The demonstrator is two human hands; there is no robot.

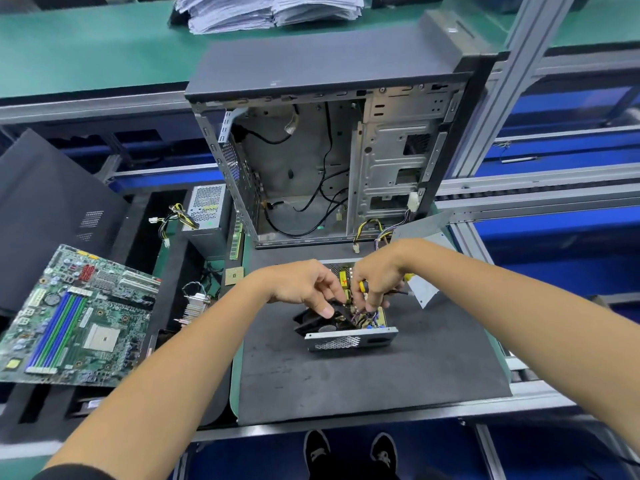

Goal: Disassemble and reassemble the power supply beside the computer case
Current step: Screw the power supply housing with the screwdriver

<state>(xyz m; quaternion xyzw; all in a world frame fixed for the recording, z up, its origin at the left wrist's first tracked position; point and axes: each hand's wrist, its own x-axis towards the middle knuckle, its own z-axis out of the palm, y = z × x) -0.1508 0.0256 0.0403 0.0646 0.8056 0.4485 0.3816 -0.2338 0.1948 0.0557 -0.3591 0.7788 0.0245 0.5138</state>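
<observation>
The opened power supply (349,327) is kept on the dark mat (381,375) in front of the computer case (329,150), cover off, so its circuit board and wires are exposed. Its black fan (318,322) is pinched by the left hand (301,284); a yellow-handled screwdriver (363,285) is gripped by the right hand (377,275), presumably for the internal screws.

1. One head-worn wide-angle view looks forward and steeply down at the table (346,393).
2. It sits close above; the computer case (329,150) stands at 12 o'clock.
</observation>
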